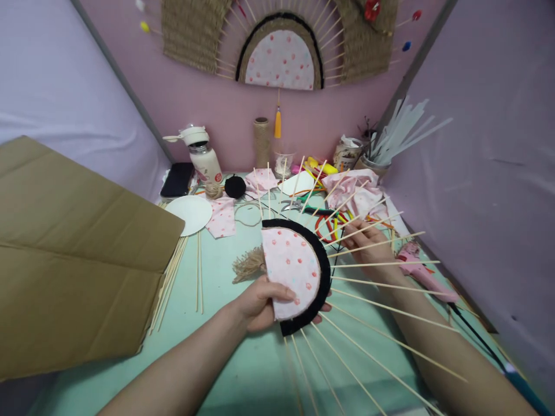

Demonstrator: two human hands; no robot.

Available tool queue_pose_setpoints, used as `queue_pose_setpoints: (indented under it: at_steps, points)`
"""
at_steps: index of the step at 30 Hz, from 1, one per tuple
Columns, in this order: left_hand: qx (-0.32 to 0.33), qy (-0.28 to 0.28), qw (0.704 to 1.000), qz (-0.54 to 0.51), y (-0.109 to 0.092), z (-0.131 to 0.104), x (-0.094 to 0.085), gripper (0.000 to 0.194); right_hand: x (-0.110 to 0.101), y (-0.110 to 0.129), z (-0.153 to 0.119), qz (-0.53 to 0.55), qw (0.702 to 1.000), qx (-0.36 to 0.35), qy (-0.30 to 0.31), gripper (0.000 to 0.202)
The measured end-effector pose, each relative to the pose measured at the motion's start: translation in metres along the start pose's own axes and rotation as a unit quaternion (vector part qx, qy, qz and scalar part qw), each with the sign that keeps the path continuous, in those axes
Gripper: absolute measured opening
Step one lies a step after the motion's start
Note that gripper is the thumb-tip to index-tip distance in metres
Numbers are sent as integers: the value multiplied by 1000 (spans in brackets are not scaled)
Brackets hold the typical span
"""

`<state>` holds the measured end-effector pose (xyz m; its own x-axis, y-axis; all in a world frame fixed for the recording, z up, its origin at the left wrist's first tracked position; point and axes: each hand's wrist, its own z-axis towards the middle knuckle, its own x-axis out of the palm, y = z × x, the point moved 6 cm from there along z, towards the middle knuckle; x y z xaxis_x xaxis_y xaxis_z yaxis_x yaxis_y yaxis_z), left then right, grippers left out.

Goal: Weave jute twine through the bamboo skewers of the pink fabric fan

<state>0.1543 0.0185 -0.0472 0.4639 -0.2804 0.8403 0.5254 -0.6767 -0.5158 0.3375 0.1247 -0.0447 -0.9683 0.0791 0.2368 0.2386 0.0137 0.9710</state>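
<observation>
My left hand (262, 300) grips a half-round fan frame (292, 260), thumb on its pink dotted fabric and the other fingers behind it. Black yarn (323, 254) forms a thick band along the curved edge, and thin wooden sticks (385, 285) spread out from it like rays. To the right, partly behind the sticks, my right hand (368, 240) has its fingers closed on a strand of black yarn that runs down to the band. A frayed twine tuft (249, 264) shows beside the straight edge.
Cardboard (82, 260) juts in at left above loose sticks (169, 289). A pink glue gun (427, 277) lies at right with its cord. Behind are pliers (303, 208), a black yarn ball (235, 186), fabric scraps (355, 188) and an open bottle (206, 162). A finished fan (281, 60) hangs above.
</observation>
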Motion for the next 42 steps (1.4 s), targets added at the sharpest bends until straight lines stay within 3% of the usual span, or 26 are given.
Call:
queue_pose_setpoints:
  at_steps: [3,7,14,22,28,36,42]
  points:
    - [-8,39,999,-7,1,-1,8,53,2,0,-1,-11,1000,-4,14,24]
    - [-6,50,998,-22,-2,-3,9,58,-2,-2,0,2,1000,9,-3,27]
    - [31,26,999,-23,-14,-4,0,60,-4,2,2,-17,1000,0,14,23]
    - [43,1,999,-10,-16,-4,-11,79,-5,12,1,-13,1000,-9,11,25]
    - [41,-1,999,-1,-15,-3,-11,80,-8,9,2,-8,1000,-6,-15,26]
    - [31,4,999,-13,-13,-3,-13,73,-9,4,4,2,1000,6,-18,26]
    - [35,3,999,-15,-13,-3,-16,79,-7,9,2,1,1000,-3,-8,25]
